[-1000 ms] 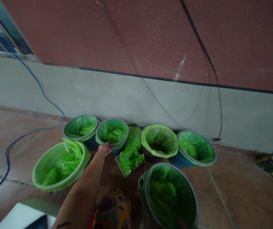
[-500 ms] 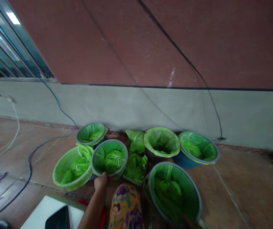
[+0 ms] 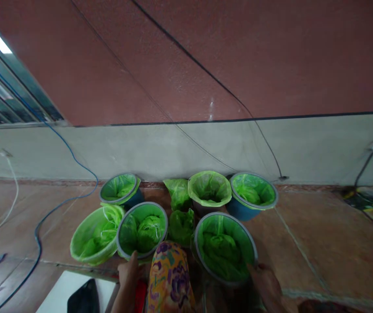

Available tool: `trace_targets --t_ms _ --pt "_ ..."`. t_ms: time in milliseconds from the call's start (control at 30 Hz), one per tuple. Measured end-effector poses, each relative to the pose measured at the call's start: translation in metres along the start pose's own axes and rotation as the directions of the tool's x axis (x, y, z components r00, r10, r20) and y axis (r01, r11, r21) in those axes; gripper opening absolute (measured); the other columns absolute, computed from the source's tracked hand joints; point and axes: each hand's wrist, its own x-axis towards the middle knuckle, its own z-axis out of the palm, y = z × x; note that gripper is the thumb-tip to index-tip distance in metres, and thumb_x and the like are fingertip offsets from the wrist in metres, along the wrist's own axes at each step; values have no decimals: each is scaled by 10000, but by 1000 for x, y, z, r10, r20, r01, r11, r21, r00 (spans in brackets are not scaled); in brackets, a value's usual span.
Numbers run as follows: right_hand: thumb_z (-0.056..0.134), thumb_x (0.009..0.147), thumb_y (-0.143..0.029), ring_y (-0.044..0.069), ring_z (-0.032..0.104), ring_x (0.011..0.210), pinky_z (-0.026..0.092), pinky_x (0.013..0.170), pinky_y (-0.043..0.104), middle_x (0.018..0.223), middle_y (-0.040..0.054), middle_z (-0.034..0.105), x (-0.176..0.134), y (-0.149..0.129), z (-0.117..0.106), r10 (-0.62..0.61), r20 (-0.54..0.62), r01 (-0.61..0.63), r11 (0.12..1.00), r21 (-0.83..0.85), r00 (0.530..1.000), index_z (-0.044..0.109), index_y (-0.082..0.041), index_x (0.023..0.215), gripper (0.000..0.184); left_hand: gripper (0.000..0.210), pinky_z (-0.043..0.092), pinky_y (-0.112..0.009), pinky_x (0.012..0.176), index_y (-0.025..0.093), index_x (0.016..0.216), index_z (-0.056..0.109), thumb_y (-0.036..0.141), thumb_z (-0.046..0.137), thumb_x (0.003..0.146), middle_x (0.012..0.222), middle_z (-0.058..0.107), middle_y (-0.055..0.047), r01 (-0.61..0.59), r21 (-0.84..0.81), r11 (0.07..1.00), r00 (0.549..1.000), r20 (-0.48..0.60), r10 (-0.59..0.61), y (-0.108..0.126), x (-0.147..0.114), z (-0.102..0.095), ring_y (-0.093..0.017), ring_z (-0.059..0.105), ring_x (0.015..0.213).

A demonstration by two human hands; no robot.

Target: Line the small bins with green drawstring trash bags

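A round bin (image 3: 134, 250) with a grey rim and green liner stands at centre left, a bunched green bag inside. My left hand (image 3: 129, 270) is at its front rim, a finger up against the edge and the others partly hidden. On the right, my right hand (image 3: 266, 280) grips the lower right rim of a larger grey-rimmed bin (image 3: 253, 248), also lined in green with bunched bag material inside. Between the two bins juts my knee in flowered cloth (image 3: 171, 278). Crumpled green bags (image 3: 181, 227) lie just behind it.
More lined bins stand along the wall: a blue one (image 3: 243, 211), a pale-rimmed one (image 3: 202, 202) and one at back left (image 3: 134, 200). A green-covered basket (image 3: 75, 248) sits left. A blue cable (image 3: 39, 237), white box (image 3: 55, 291) and dark phone-like object (image 3: 83, 298) are nearby.
The view has swung right. My right hand has come into clearer sight at the larger bin's rim. The left-hand bin sits slightly nearer me, the larger bin slightly closer to the wall.
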Motion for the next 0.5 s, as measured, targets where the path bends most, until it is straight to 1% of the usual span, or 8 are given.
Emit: trace_targets --t_ms 67,100,167,233,267,333,367,500 --pt "460 781 -434 346 685 906 518 704 387 906 207 718 3 -7 -8 11 52 -8 998 -63 999 701 -173 838 360 560 543 -454 749 15 1168 551 457 481 831 1033 664 -262 69 -35 997 994 -80 -71 19 -17 -14 -383 653 976" --pt "469 785 -410 336 690 887 511 672 367 898 206 719 4 -11 -12 15 87 -7 996 -88 996 702 -159 833 346 569 529 -438 824 43 1229 515 445 496 828 1124 642 -243 16 -88 996 993 -112 -26 31 -28 -21 -362 625 1055" --pt "480 792 -363 310 695 872 495 640 328 895 203 718 5 -19 -17 8 134 8 992 -123 991 706 -131 832 326 502 510 -368 883 102 1260 497 382 483 844 1144 651 -168 -222 -216 951 974 -82 209 61 -57 -30 -278 643 1027" --pt "492 794 -326 294 694 885 488 650 306 910 205 716 4 -26 -21 0 130 21 988 -155 992 710 -105 853 315 412 506 -290 870 149 1202 545 365 465 861 1120 668 -112 -475 -331 816 856 43 516 93 -90 -26 -210 659 962" --pt "498 795 -313 293 692 898 488 657 300 922 208 714 4 -29 -22 -6 119 27 985 -172 993 710 -93 875 316 387 501 -270 865 167 1187 557 362 466 865 1121 667 -96 -563 -336 755 774 106 624 108 -106 -18 -193 659 951" --pt "514 794 -291 296 687 917 490 659 295 942 217 709 3 -33 -23 -8 106 29 979 -200 994 709 -69 915 319 383 487 -267 875 165 1192 558 335 495 855 1146 651 -106 -664 -243 707 670 228 707 130 -133 8 -198 643 993" --pt "520 793 -275 298 686 918 491 654 294 949 223 707 3 -35 -23 -3 102 24 977 -210 995 708 -57 928 317 406 468 -285 912 141 1205 549 317 521 841 1158 640 -130 -693 -141 706 657 278 701 137 -143 25 -222 623 1050" --pt "500 809 -173 291 680 939 493 677 295 986 230 698 3 -40 -22 15 80 1 979 -202 997 698 -35 967 288 448 433 -316 949 20 1217 501 233 549 826 1123 625 -234 -653 178 736 716 464 522 142 -147 89 -282 576 1150"
